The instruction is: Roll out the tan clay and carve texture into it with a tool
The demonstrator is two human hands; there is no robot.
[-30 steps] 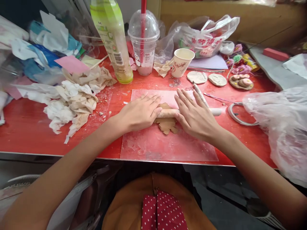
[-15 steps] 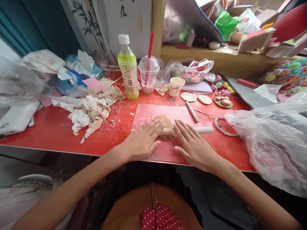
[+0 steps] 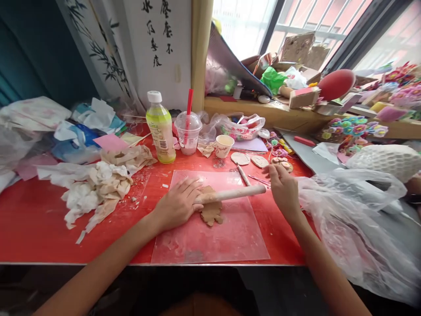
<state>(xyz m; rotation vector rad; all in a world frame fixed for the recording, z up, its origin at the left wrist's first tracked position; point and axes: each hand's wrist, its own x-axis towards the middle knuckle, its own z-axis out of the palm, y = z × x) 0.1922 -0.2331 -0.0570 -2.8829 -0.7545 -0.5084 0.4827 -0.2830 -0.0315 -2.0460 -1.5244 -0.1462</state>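
My left hand (image 3: 180,202) is on the left end of a pale rolling pin (image 3: 235,194), its fingers over the pin and its thumb on the near side. Beneath the pin is a flattened piece of brown clay (image 3: 211,215) with a ragged edge. The clay lies on a clear sheet (image 3: 243,232) on the red table. My right hand (image 3: 283,191) is off the pin, raised to its right, with loosely bent fingers and nothing visible in them. Near its fingertips are a grey clay stick (image 3: 243,175), a thin pink tool (image 3: 259,180) and a round piece with clay shapes (image 3: 282,164).
Crumpled tissues (image 3: 95,188) lie at the left. Behind the sheet stand a green drink bottle (image 3: 161,129), a lidded cup with red straw (image 3: 188,134) and a paper cup (image 3: 224,146). Two pale clay discs (image 3: 240,158) lie nearby. A plastic bag (image 3: 355,232) covers the right side.
My right hand has come off the rolling pin and moved right and up. The pin now slants, its right end farther away. More of the clay shows, and the head view has tilted up.
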